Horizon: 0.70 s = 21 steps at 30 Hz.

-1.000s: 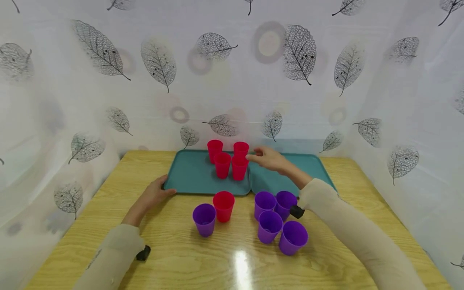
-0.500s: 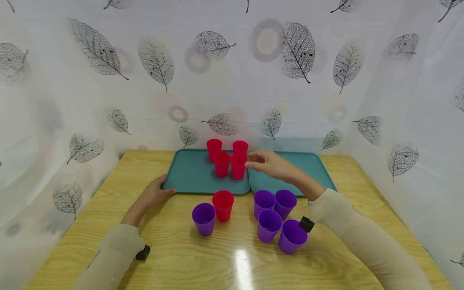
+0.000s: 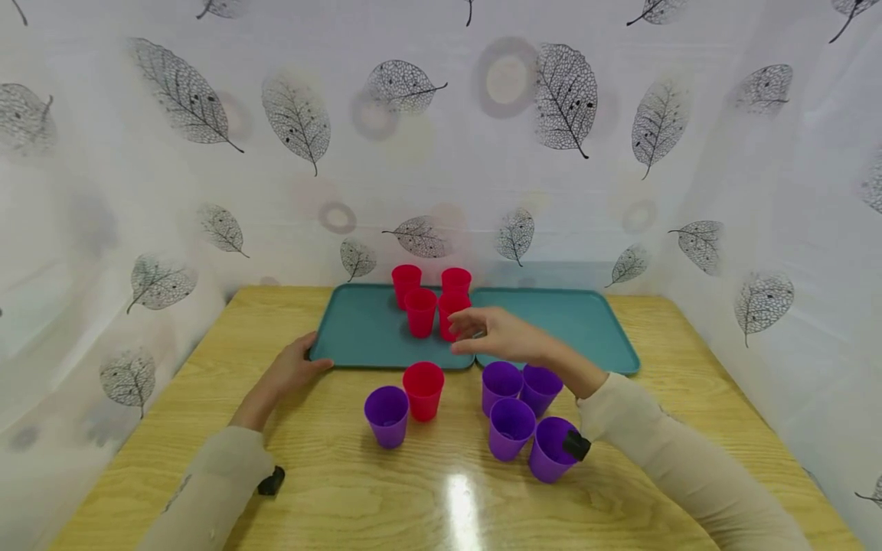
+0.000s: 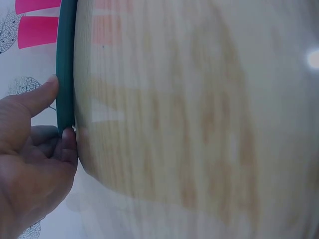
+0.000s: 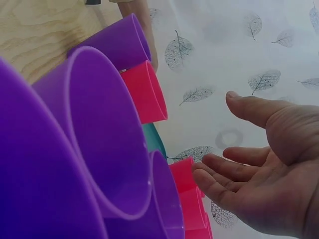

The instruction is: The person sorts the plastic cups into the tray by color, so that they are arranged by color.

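My left hand (image 3: 292, 369) grips the left teal tray (image 3: 365, 329) at its near left corner; in the left wrist view the thumb and curled fingers (image 4: 69, 142) lie against its edge. Several red cups (image 3: 420, 312) stand upright in a group on that tray's right part. Over the tray's near right corner is my right hand (image 3: 506, 337), holding nothing, fingers apart and loosely bent. It overlaps the nearest right red cup in the head view. In front of the tray, a red cup (image 3: 423, 392) stands upright on the table, close beside a purple cup (image 3: 387, 419).
A second teal tray (image 3: 572, 321) lies against the first one's right side. Several upright purple cups (image 3: 511, 430) cluster on the wooden table (image 3: 358, 497) below my right forearm. A leaf-print curtain (image 3: 441, 153) hangs behind and along both sides.
My right hand has drawn back from beside the red cups on the tray, coming nearer and lower toward the tray's front edge. My left hand and the cups have stayed put.
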Motion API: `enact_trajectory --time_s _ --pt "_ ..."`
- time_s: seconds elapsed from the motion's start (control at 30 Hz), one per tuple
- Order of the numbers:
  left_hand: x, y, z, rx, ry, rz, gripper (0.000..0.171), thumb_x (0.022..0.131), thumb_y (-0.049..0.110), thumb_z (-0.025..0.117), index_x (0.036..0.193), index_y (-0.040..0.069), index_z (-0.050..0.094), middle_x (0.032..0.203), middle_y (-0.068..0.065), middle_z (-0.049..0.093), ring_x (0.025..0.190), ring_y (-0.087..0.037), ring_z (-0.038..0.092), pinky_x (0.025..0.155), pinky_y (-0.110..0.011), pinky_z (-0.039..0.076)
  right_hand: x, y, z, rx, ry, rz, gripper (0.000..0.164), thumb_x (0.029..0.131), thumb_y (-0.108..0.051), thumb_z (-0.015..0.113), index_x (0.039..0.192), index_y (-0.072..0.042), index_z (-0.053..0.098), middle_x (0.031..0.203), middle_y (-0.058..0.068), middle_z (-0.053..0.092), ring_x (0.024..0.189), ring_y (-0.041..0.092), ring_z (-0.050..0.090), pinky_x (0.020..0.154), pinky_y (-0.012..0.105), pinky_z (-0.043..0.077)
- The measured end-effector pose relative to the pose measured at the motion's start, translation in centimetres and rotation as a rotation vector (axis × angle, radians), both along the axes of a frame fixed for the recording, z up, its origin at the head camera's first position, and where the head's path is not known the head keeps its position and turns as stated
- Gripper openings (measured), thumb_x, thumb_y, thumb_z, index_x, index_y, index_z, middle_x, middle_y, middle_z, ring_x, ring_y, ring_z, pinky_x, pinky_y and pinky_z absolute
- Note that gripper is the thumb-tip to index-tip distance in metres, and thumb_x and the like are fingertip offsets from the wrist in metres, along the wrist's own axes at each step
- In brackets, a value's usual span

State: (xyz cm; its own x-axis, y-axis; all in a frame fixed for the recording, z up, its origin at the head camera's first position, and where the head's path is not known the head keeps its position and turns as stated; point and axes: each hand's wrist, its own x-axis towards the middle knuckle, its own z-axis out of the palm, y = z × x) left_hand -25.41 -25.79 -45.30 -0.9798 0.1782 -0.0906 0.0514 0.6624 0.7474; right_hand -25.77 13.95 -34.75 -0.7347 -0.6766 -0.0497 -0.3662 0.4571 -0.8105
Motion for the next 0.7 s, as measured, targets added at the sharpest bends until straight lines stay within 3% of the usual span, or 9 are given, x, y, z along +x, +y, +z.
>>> enact_trajectory --time_s 0.27,0.53,0.7 --pt "-0.2 -0.1 -0.2 0.002 -0.005 -0.001 0.079 0.104 0.018 0.064 0.154 -0.020 0.016 0.160 -0.042 0.017 0.149 -0.056 0.015 0.122 -0.063 0.018 0.7 -0.7 -0.5 -0.012 0.007 0.038 0.059 0.097 -0.020 0.074 0.147 0.003 0.052 0.139 0.015 0.063 0.126 0.030 0.061 0.105 0.043 0.052" --pt "-0.2 0.0 -0.1 -0.006 -0.006 0.003 0.079 0.104 0.017 0.064 0.154 -0.020 0.016 0.159 -0.042 0.017 0.148 -0.056 0.016 0.122 -0.063 0.018 1.4 -1.5 -1.0 -0.042 -0.009 0.103 0.062 0.094 -0.015 0.077 0.146 0.005 0.051 0.141 0.020 0.059 0.128 0.038 0.058 0.107 0.053 0.049" --pt "-0.1 0.0 0.0 -0.014 -0.003 0.007 0.079 0.104 0.017 0.064 0.154 -0.021 0.016 0.159 -0.042 0.018 0.148 -0.057 0.017 0.122 -0.063 0.019 1.9 -2.0 -1.4 -0.041 -0.005 0.119 0.064 0.093 -0.015 0.078 0.147 0.005 0.050 0.142 0.020 0.057 0.128 0.038 0.057 0.106 0.052 0.051"
